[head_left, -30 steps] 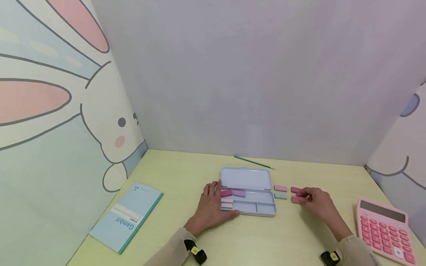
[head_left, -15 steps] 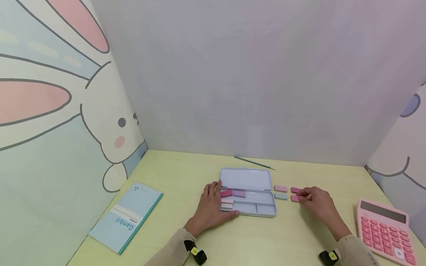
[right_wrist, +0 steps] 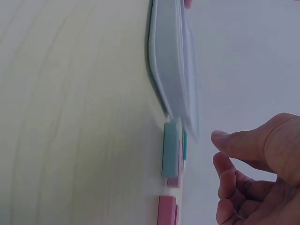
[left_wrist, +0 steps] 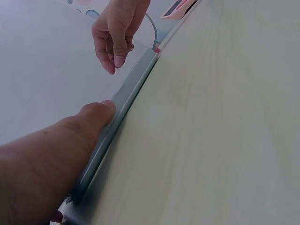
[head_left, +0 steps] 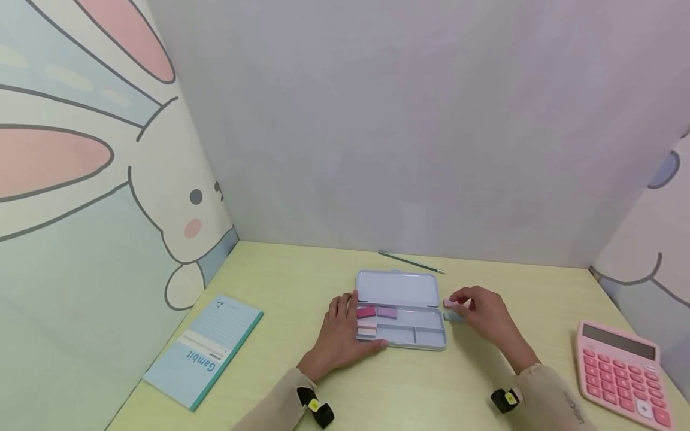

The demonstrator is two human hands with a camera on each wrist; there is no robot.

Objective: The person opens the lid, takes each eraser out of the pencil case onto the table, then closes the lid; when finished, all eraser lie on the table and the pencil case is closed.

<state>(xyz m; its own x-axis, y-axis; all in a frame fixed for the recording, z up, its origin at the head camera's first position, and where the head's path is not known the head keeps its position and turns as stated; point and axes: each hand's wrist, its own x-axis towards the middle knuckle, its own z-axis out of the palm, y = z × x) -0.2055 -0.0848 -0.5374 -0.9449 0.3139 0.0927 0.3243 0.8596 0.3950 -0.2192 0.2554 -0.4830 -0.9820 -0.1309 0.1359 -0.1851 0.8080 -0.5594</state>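
Note:
A pale lilac case lies unfolded on the table. My left hand rests at its left side, fingers extended along the edge and thumb against the front rim. A deep pink block, a purple block and pale blocks sit in its left part. Right of the case, my right hand hovers over a light pink block and a light blue block, partly covering them. The right wrist view shows a gap between thumb and fingers, nothing in it, and a dark pink block on the table.
A slim dark green stick with a pale tip lies behind the case. On the left is a blue notebook; a pink calculator is at the right edge. A grey wall stands at the back.
My right hand has moved left, from the two dark pink blocks to above the light pink and light blue blocks. The left hand and case have stayed in place.

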